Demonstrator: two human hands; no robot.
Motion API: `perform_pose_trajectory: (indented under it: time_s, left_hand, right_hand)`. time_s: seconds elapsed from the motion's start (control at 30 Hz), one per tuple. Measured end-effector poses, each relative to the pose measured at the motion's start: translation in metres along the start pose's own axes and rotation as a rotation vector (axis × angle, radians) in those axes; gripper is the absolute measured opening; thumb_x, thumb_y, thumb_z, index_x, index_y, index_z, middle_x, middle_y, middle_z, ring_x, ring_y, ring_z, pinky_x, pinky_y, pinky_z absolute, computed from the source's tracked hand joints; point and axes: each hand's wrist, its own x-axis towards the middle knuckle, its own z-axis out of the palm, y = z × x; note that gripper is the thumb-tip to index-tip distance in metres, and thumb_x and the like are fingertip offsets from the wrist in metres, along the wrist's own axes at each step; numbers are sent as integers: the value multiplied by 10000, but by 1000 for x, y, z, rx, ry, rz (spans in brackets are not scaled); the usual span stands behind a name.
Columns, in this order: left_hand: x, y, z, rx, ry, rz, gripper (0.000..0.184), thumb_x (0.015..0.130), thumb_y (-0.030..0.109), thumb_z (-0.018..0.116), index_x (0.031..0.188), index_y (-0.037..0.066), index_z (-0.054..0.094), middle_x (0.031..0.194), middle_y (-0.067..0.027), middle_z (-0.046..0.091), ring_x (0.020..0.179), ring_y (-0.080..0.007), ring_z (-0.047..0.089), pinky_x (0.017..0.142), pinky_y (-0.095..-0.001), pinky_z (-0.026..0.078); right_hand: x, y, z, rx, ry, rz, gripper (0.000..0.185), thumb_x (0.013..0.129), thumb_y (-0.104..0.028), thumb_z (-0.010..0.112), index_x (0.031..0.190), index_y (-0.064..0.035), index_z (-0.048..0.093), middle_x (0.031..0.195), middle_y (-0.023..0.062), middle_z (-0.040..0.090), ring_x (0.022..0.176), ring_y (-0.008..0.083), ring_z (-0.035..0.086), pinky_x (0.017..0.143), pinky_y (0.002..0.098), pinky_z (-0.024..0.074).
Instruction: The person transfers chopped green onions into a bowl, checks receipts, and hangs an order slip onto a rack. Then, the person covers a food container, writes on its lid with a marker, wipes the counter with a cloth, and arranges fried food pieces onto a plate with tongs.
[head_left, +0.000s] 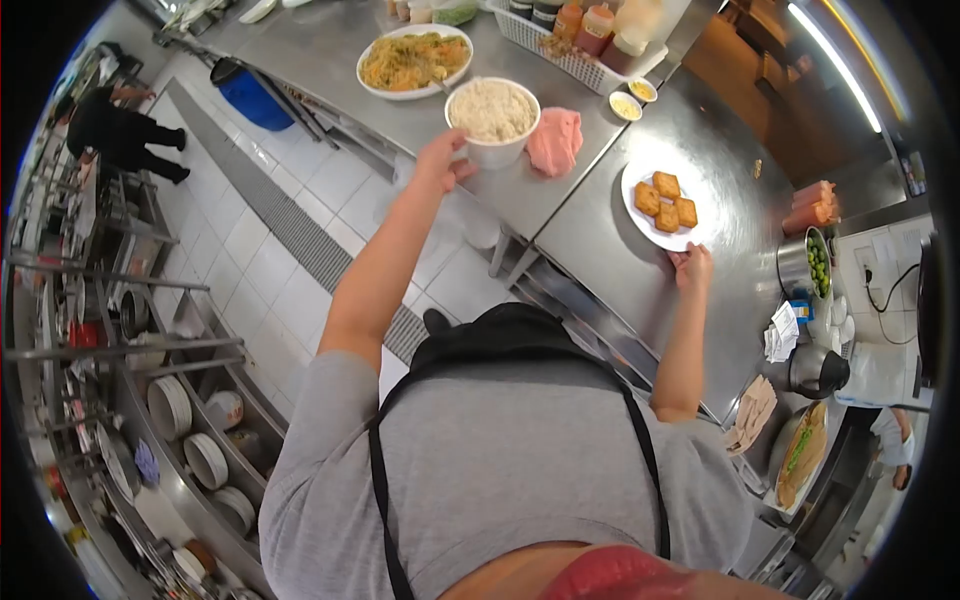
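Note:
My left hand (440, 163) is at the left side of a white tub of what looks like cooked rice (492, 112). Its fingers are apart and curved near the tub's wall; whether they touch it is hard to tell. A handle sticks out at the tub's left rim. My right hand (692, 266) pinches the near rim of a white plate (640, 212), which carries several golden fried square pieces (666, 200). Beside the tub lies a crumpled pink cloth (555, 141). Behind it stands a white dish of noodles (414, 62).
A white basket (570, 62) of sauce bottles and two small bowls (626, 106) stand at the back. Along the right are a metal pot of green items (806, 262), a kettle (815, 370) and a long food dish (802, 455). Shelves (150, 355) and a person (110, 125) are left.

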Motion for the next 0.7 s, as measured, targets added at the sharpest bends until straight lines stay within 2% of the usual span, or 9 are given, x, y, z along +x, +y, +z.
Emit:
perform_pose_trajectory:
  time_s: [0.1, 0.2, 0.23, 0.4, 0.43, 0.53, 0.7]
  left_hand:
    - [11, 13, 2, 2, 10, -15, 209, 680, 146, 597, 810, 19, 494, 991, -111, 404, 863, -347, 491, 647, -425, 532]
    - [14, 18, -15, -23, -25, -31, 134, 660, 74, 557, 755, 17, 483, 932, -108, 434, 821, -346, 521, 664, -433, 536]
    - [15, 21, -24, -31, -52, -31, 119, 652, 55, 546, 741, 16, 477, 908, -108, 444, 805, -346, 531, 671, -437, 536]
    - [-17, 38, -98, -35, -125, -94, 78, 679, 39, 479, 740, 4, 444, 942, -165, 510, 870, -343, 554, 673, -450, 538]
    - [-25, 44, -114, -28, -127, -94, 75, 686, 38, 463, 745, -3, 441, 963, -181, 518, 894, -343, 554, 676, -451, 538]
    - [-54, 51, -165, -44, -77, -61, 148, 678, 10, 429, 808, -59, 444, 862, -154, 508, 793, -295, 588, 640, -416, 557]
    - [-106, 61, -240, -8, 69, 77, 210, 694, 26, 443, 883, -60, 467, 868, -155, 547, 789, -251, 597, 640, -385, 555]
  right_hand:
    - [-16, 18, 32, 45, -3, 13, 303, 799, 10, 416, 1072, 40, 290, 938, 183, 504, 741, 268, 590, 609, 454, 528]
    - [-39, 27, 63, 67, 40, -46, 260, 807, -2, 423, 1043, 39, 322, 933, 176, 514, 748, 273, 591, 619, 447, 529]
    - [-50, 27, 75, 3, 98, -70, 302, 812, -15, 435, 1081, 51, 315, 963, 191, 510, 798, 289, 585, 636, 441, 528]
    - [-107, 19, 169, 37, -2, -58, 376, 803, -17, 456, 1136, 75, 310, 996, 211, 502, 831, 305, 580, 642, 423, 531]
    - [-108, 23, 189, 12, -23, -37, 366, 798, -11, 457, 1125, 80, 321, 994, 211, 501, 831, 308, 579, 650, 425, 530]
    - [-98, 47, 242, 66, -100, 0, 346, 790, 8, 438, 1109, 92, 333, 985, 214, 499, 825, 309, 580, 656, 425, 532]
    - [-81, 75, 306, 92, 25, -39, 301, 781, 49, 370, 1080, 76, 388, 1004, 192, 510, 842, 280, 587, 642, 412, 545]
